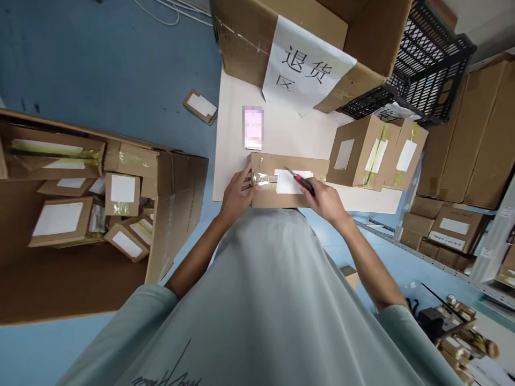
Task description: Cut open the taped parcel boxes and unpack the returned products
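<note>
A long taped cardboard box (265, 199) with a white label (284, 182) lies on the white table (233, 96), close against my body. My left hand (236, 197) grips its left end, fingers on the end face and thumb over the near top edge. My right hand (325, 199) is closed round a red-and-black-handled knife (304, 183). Its thin metal tip points up and left over the label; whether it touches the box, I cannot tell. Two taped cartons, a nearer one (350, 153) and a farther one (406, 153), stand just right of the box.
A phone (253, 127) lies behind the box. At the back stand a large open carton (245, 48) with a paper sign (306, 69) and a black crate (434, 80). Left is a big carton (181, 198) of small parcels; a flat parcel (200, 106) lies beyond the table's edge. Shelving (494, 236) runs right.
</note>
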`<state>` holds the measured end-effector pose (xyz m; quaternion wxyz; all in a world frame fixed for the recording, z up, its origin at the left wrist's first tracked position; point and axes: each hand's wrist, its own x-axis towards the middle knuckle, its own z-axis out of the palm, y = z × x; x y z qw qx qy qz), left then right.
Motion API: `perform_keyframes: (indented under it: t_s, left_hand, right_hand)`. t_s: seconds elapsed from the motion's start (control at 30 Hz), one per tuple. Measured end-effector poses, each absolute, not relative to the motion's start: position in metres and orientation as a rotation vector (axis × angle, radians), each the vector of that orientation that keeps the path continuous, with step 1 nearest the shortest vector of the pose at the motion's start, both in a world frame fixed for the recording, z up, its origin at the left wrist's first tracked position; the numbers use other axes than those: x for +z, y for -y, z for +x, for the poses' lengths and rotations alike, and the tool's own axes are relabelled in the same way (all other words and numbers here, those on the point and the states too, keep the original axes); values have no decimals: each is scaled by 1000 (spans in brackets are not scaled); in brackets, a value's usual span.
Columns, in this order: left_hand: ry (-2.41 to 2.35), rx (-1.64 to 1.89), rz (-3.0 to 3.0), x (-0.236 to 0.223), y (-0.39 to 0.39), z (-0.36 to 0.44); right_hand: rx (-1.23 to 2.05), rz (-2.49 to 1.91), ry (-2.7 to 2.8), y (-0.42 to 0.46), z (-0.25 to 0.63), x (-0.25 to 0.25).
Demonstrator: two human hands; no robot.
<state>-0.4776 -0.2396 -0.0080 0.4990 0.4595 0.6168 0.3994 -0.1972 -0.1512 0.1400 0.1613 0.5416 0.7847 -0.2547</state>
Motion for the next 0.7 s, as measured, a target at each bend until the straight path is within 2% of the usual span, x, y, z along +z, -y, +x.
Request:
perform_keyframes:
  t_s: [0.1,0.2,0.7]
  left_hand:
    - [-1473,975,1136,-5,240,-476]
    - [-1453,973,1111,-7,240,-476]
    - [-1394,992,1101,-18,238,-478]
  right_hand:
    - [-682,1197,-2247,143,-229,148]
    - [-577,1025,-2202,136,-250,148]
    - [-400,856,-2143,119,-281,152]
